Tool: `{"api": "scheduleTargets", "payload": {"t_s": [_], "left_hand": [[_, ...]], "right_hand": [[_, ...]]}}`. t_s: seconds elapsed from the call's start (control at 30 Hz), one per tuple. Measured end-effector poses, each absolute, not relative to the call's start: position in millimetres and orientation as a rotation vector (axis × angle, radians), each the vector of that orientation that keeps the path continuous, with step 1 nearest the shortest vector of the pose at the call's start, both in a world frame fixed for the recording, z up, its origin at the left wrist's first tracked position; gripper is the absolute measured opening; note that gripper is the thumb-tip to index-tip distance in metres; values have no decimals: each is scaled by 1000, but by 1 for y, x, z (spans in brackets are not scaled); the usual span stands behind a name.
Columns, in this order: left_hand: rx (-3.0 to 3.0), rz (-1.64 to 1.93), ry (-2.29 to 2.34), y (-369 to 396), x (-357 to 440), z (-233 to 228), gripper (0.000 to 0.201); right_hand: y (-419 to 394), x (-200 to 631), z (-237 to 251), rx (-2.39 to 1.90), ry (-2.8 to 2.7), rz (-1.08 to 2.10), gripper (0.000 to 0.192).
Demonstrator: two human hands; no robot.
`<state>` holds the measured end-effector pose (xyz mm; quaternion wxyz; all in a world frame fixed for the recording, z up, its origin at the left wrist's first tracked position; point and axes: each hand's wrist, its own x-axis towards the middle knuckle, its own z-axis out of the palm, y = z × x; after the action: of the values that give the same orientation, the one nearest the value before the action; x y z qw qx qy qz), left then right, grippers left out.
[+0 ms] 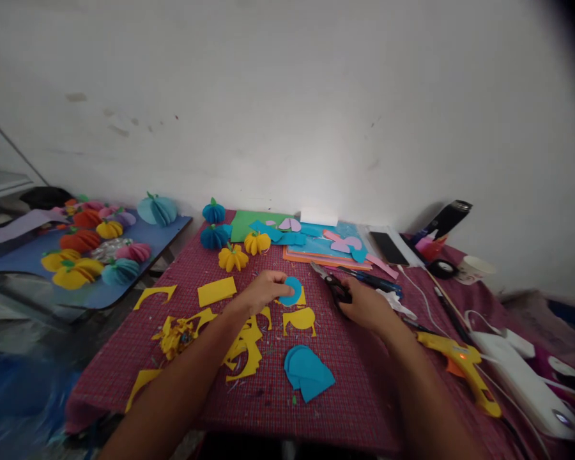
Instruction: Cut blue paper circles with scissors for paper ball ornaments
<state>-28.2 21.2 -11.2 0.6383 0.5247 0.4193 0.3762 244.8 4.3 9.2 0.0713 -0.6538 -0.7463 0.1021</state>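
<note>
My left hand pinches a small blue disc, of felt or paper, above the middle of the table. Under and beside the disc lie yellow cut pieces. On the right, my right hand is closed around the dark handles of a pair of scissors, whose blades point up and left, away from me. Closer to me rests a small pile of blue rounded pieces. A yellow rectangle and yellow offcuts are spread around my left forearm.
A yellow glue gun with a glowing light and a white power strip lie at the right, with cables. Small finished pumpkins stand at the back left; more pumpkins cover a blue table. A black bottle leans near the wall.
</note>
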Motion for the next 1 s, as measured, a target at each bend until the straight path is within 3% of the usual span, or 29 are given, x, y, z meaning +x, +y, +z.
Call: {"api": "scheduleTargets", "payload": {"t_s": [0.17, 0.3, 0.47, 0.73, 1.0], "left_hand": [[1029, 1028, 869, 22, -22, -14, 22], [887, 1163, 857, 20, -18, -11, 27], [734, 1226, 838, 19, -16, -8, 30], [564, 1320, 785, 21, -16, -8, 34], [478, 1365, 767, 23, -16, -10, 30]], "right_hand": [[-3, 235, 11, -2113, -2310, 148, 27], [-10, 220, 18, -1970, -2231, 65, 28], [-25, 185, 12, -1585, -2410, 296, 23], [-27, 168, 0, -1662, -2540, 261, 17], [-18, 184, 4, -1593, -2344, 421, 16]]}}
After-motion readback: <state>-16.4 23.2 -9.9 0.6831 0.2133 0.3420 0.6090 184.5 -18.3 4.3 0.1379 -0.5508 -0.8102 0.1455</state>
